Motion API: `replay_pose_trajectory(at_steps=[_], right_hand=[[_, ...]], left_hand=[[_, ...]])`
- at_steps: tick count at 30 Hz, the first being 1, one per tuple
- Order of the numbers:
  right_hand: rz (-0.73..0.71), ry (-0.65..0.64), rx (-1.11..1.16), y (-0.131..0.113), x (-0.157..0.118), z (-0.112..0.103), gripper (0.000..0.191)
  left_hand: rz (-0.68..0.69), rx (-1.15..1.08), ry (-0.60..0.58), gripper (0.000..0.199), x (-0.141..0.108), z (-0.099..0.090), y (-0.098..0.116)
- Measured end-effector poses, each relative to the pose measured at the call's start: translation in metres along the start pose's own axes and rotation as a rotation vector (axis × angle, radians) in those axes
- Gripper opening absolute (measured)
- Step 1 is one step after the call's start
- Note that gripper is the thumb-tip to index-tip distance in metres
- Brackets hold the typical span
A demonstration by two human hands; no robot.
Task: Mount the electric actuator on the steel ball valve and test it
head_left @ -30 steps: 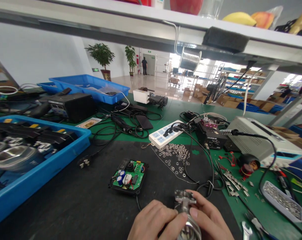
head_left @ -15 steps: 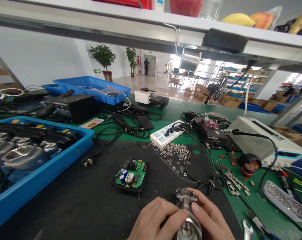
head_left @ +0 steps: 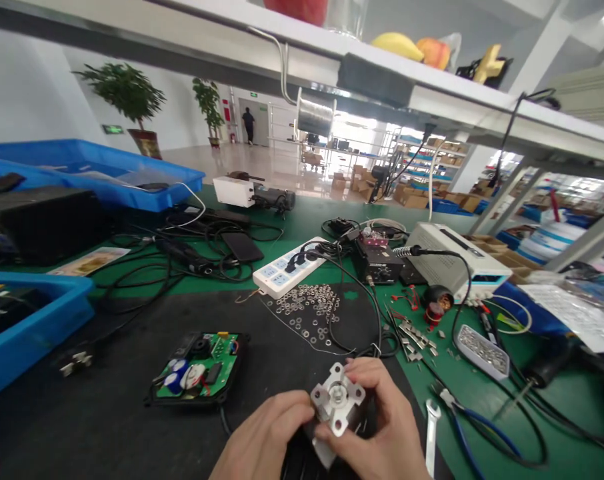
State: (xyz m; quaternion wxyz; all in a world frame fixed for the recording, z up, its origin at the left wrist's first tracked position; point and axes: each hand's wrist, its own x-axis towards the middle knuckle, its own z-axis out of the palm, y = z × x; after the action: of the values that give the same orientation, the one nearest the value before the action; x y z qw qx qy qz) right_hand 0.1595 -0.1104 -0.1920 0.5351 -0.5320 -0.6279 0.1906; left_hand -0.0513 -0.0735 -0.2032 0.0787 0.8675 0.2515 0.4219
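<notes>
Both of my hands are closed around a metal part with a four-lobed flange (head_left: 338, 399), low in the middle of the view. The flange has a hole in each lobe and a round socket at its centre, and it faces up towards me. My left hand (head_left: 269, 433) grips the part from the left side. Thumb and fingers of my right hand (head_left: 382, 427) press it from the right. Its lower body is mostly hidden by my hands. To the left lies an open black housing with a green circuit board (head_left: 202, 367), apart from my hands.
Loose washers (head_left: 309, 303) lie on the black mat behind a white power strip (head_left: 289, 267). On the right are a wrench (head_left: 432, 433), blue-handled pliers (head_left: 465, 427) and a tray of small parts (head_left: 482, 351). A blue crate (head_left: 37, 327) stands left. A shelf (head_left: 222, 40) crosses above.
My view has swung to the right. The metal part has been tilted so its flange faces me, where before its glassy round body showed below the flange. Both hands have kept hold.
</notes>
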Motion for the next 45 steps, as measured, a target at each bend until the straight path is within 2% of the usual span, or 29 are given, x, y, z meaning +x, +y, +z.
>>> replay_pose_trajectory(at_steps=[3, 5, 7, 9, 10, 11, 12, 14, 15, 18, 20, 24, 31, 38, 41, 44, 45], right_hand=[[0.088, -0.012, -0.124, -0.002, 0.002, 0.003, 0.046], [0.202, -0.089, -0.201, -0.011, 0.009, -0.002, 0.045], [0.244, -0.225, -0.265, -0.022, 0.018, -0.017, 0.043], [0.197, -0.363, -0.295, -0.029, 0.028, -0.043, 0.046], [0.175, -0.385, -0.301, -0.027, 0.032, -0.059, 0.048], [0.186, -0.369, -0.331, -0.021, 0.035, -0.076, 0.047], [0.203, -0.295, -0.401, -0.012, 0.037, -0.093, 0.042], [0.166, -0.162, -0.658, 0.015, 0.037, -0.124, 0.037], [0.116, -0.154, -0.806, 0.030, 0.035, -0.136, 0.036], [0.073, -0.186, -0.927, 0.067, 0.028, -0.157, 0.034], [0.042, -0.220, -0.965, 0.079, 0.023, -0.159, 0.033], [-0.022, -0.249, -1.020, 0.088, 0.017, -0.152, 0.032], [-0.149, -0.242, -1.039, 0.090, 0.018, -0.148, 0.028], [-0.205, -0.244, -1.012, 0.087, 0.018, -0.148, 0.030], [-0.179, -0.189, -0.998, 0.068, 0.016, -0.148, 0.031], [-0.118, -0.154, -0.878, 0.024, 0.016, -0.136, 0.031], [-0.158, -0.199, -0.817, 0.006, 0.017, -0.128, 0.030]], left_hand=[[-0.118, 0.122, -0.082, 0.074, -0.010, 0.010, -0.001], [-0.167, 0.143, -0.127, 0.082, -0.012, 0.013, 0.002], [-0.176, 0.112, -0.158, 0.084, -0.011, 0.013, 0.006], [-0.165, 0.061, -0.188, 0.087, -0.007, 0.008, 0.010], [-0.163, 0.034, -0.205, 0.090, -0.005, 0.006, 0.012], [-0.161, 0.007, -0.219, 0.093, -0.002, 0.004, 0.013], [-0.160, -0.015, -0.230, 0.096, -0.001, 0.002, 0.014], [-0.156, -0.047, -0.242, 0.098, 0.001, -0.001, 0.016], [-0.150, -0.057, -0.244, 0.098, 0.001, -0.001, 0.016], [-0.146, -0.079, -0.246, 0.094, -0.001, -0.001, 0.014], [-0.159, -0.099, -0.270, 0.091, -0.003, -0.001, 0.012], [-0.189, -0.143, -0.351, 0.086, -0.003, -0.008, 0.014], [-0.272, -0.228, -0.374, 0.085, 0.008, -0.019, 0.025], [-0.275, -0.253, -0.379, 0.086, 0.005, -0.023, 0.027], [-0.267, -0.255, -0.379, 0.085, 0.005, -0.023, 0.026], [-0.264, -0.266, -0.387, 0.083, 0.005, -0.023, 0.026], [-0.264, -0.268, -0.386, 0.083, 0.006, -0.023, 0.026]])
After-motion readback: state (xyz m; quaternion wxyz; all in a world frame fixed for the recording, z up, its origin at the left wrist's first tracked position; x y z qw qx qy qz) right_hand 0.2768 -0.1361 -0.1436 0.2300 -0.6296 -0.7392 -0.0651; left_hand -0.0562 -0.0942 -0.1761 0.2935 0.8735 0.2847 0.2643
